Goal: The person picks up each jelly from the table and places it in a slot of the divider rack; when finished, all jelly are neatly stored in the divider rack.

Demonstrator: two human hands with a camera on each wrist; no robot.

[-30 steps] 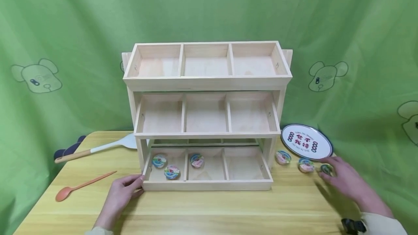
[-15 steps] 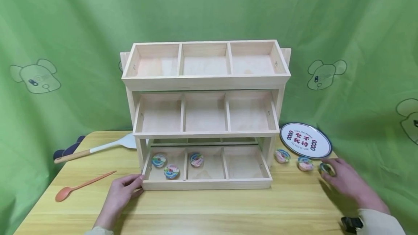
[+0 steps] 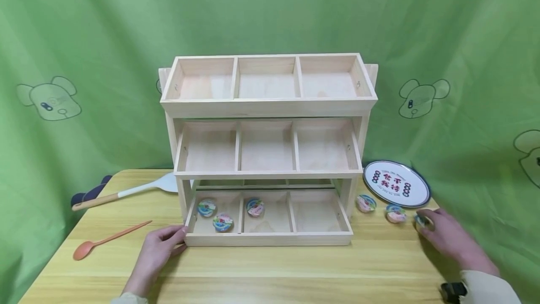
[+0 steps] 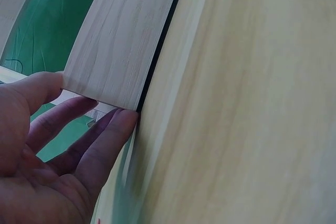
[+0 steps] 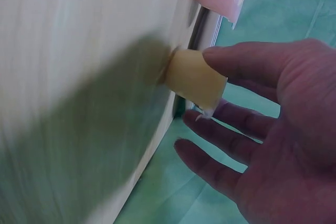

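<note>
In the head view, a three-tier wooden rack [image 3: 270,108] stands mid-table, each tray split into three compartments. My left hand [image 3: 153,254] holds the front left corner of its bottom tray [image 3: 270,239]; the left wrist view shows thumb and fingers around the end of the front board [image 4: 118,40]. At the right, my right hand [image 3: 449,238] pinches a small yellow jelly cup [image 5: 194,77] between thumb and fingers, low over or touching the table. Two jelly cups [image 3: 222,222] lie in the bottom tray's left compartment. Another jelly cup [image 3: 255,207] is in its middle one.
Two more jelly cups [image 3: 365,203], [image 3: 396,214] stand right of the rack, before an oval plate [image 3: 390,198] with red lettering. A white spatula [image 3: 139,189] with a wooden handle and an orange spoon [image 3: 105,242] lie at the left. A green curtain [image 3: 270,8] hangs behind.
The right hand shifts slightly and its jelly cup turns a little in the fingers. My left hand stays at the tray corner. The head view sways slightly.
</note>
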